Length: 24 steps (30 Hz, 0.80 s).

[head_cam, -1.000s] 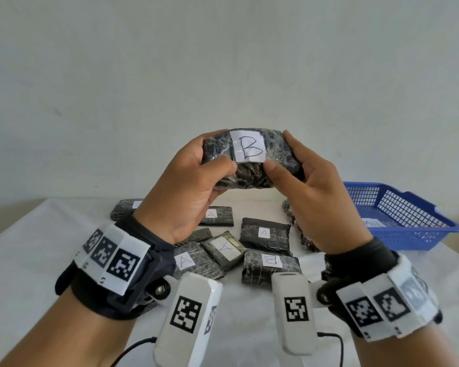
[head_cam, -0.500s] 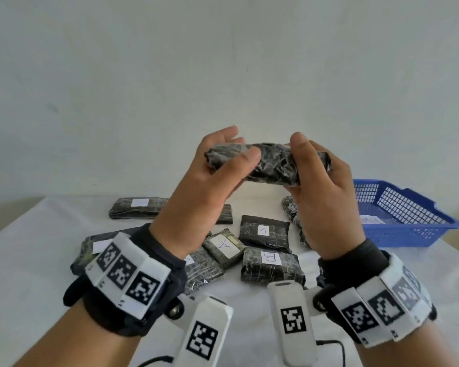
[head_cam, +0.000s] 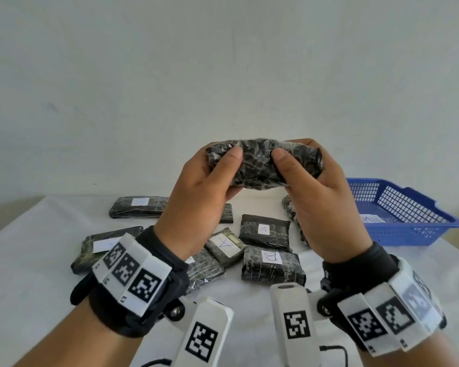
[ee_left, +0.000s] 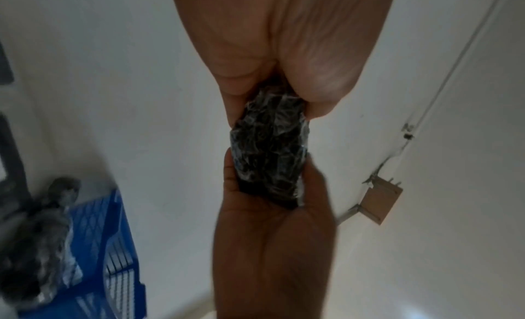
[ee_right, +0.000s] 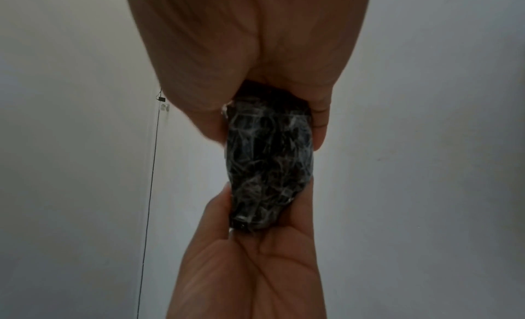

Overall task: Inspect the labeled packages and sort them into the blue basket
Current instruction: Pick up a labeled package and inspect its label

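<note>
Both hands hold one black plastic-wrapped package (head_cam: 260, 165) up in front of me, above the table. My left hand (head_cam: 196, 197) grips its left end and my right hand (head_cam: 321, 200) grips its right end, thumbs pressed on the near face. Its label is turned out of sight. The same package (ee_left: 270, 153) shows between the two hands in the left wrist view, and again as a dark bundle (ee_right: 270, 164) in the right wrist view. The blue basket (head_cam: 398, 215) sits on the table at the right, with a white label lying inside.
Several wrapped packages lie on the white table (head_cam: 24, 274) below my hands, among them one marked A (head_cam: 264, 230), one marked B (head_cam: 272, 266) and a long one at the back left (head_cam: 138, 206). A bare wall rises behind.
The package has been rotated in both hands: its B label faced me a second ago, then the edge, and now the unlabeled side. My hands have sunk slightly.
</note>
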Each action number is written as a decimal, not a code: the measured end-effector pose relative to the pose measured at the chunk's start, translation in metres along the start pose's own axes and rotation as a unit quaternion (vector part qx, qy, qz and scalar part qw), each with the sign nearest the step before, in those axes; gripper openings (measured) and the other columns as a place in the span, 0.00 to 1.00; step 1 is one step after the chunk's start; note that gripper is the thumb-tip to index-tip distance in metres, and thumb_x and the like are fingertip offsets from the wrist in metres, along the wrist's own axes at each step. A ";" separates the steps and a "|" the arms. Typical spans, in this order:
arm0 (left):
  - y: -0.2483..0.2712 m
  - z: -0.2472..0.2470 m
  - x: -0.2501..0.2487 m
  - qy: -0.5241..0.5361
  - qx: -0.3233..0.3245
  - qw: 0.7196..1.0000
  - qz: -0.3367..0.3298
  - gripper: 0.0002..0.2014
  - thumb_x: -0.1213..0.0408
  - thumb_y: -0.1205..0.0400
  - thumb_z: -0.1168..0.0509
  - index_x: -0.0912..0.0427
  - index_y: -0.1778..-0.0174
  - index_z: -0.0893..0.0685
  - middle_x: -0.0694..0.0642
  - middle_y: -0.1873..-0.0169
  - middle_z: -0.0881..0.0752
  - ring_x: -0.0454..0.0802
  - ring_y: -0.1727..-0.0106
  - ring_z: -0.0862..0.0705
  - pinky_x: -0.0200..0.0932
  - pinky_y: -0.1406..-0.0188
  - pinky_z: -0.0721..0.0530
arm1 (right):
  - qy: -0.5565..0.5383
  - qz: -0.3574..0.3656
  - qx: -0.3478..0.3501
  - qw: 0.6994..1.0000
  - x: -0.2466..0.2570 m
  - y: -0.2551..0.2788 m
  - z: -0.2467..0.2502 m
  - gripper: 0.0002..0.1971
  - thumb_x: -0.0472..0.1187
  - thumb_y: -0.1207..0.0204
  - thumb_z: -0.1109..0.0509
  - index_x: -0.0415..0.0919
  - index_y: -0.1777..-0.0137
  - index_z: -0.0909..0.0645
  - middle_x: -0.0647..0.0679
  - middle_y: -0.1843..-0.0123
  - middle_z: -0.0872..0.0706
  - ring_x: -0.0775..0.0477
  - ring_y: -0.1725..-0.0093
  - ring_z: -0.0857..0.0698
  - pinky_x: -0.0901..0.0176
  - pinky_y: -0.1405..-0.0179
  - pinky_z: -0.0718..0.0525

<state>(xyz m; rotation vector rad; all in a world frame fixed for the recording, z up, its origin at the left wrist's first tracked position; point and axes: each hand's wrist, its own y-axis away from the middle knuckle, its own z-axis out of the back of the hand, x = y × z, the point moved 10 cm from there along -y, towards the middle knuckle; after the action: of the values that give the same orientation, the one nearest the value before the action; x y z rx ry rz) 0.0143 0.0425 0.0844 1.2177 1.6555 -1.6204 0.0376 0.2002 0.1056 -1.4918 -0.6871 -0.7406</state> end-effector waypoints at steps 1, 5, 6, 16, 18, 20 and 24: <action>0.000 -0.001 -0.002 -0.012 0.001 1.000 -0.010 0.17 0.51 0.15 0.36 0.56 0.37 0.14 0.54 0.42 0.07 0.50 0.35 0.10 0.57 0.32 0.13 | -0.020 -0.013 0.003 1.000 -0.001 0.000 -0.001 0.18 0.46 0.19 0.24 0.31 0.41 0.18 0.35 0.44 0.07 0.34 0.39 0.08 0.31 0.30 0.14; 0.000 -0.005 -0.008 -0.022 0.011 0.999 -0.036 0.15 0.49 0.15 0.33 0.55 0.40 0.13 0.61 0.42 0.08 0.54 0.36 0.09 0.56 0.34 0.12 | -0.041 -0.003 -0.013 0.999 0.003 -0.001 0.003 0.17 0.36 0.19 0.22 0.23 0.46 0.24 0.22 0.49 0.13 0.32 0.47 0.09 0.27 0.39 0.13; 0.000 -0.005 -0.007 -0.014 0.010 0.999 -0.031 0.17 0.48 0.17 0.32 0.56 0.40 0.13 0.62 0.41 0.08 0.56 0.35 0.10 0.59 0.32 0.13 | -0.039 0.000 -0.011 0.999 0.004 -0.001 0.002 0.16 0.35 0.18 0.22 0.23 0.47 0.25 0.22 0.50 0.13 0.34 0.51 0.11 0.29 0.42 0.13; 0.004 -0.006 -0.008 -0.044 0.017 0.998 -0.052 0.10 0.48 0.16 0.32 0.48 0.49 0.11 0.74 0.43 0.13 0.77 0.38 0.16 0.77 0.33 0.18 | -0.053 -0.029 -0.012 0.998 -0.008 -0.002 0.001 0.11 0.32 0.21 0.21 0.32 0.46 0.21 0.36 0.53 0.08 0.38 0.51 0.07 0.40 0.39 0.09; 0.003 -0.006 -0.006 -0.050 0.014 0.997 -0.058 0.09 0.48 0.15 0.33 0.47 0.47 0.11 0.70 0.45 0.11 0.74 0.40 0.13 0.75 0.36 0.14 | -0.069 -0.036 0.001 0.997 -0.011 -0.001 -0.003 0.15 0.34 0.20 0.20 0.27 0.44 0.22 0.29 0.46 0.08 0.30 0.43 0.07 0.30 0.32 0.13; 0.003 -0.004 -0.005 -0.033 0.008 0.998 -0.052 0.09 0.48 0.15 0.33 0.46 0.47 0.11 0.63 0.46 0.08 0.63 0.41 0.09 0.61 0.40 0.10 | -0.066 -0.030 0.009 0.997 -0.010 0.000 -0.004 0.18 0.34 0.20 0.21 0.23 0.42 0.23 0.25 0.43 0.10 0.24 0.40 0.09 0.26 0.32 0.14; 0.002 -0.001 -0.001 -0.032 0.000 0.999 -0.032 0.13 0.45 0.13 0.34 0.49 0.43 0.12 0.58 0.45 0.07 0.53 0.38 0.08 0.54 0.40 0.10 | -0.018 -0.010 0.009 1.000 -0.004 0.000 -0.002 0.14 0.34 0.17 0.24 0.22 0.41 0.21 0.31 0.46 0.07 0.31 0.43 0.07 0.41 0.38 0.08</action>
<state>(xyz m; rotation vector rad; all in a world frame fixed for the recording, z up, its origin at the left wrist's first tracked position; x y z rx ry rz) 0.0169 0.0426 0.0848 1.1109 1.6692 -1.6792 0.0352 0.1985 0.1022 -1.4863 -0.7340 -0.7223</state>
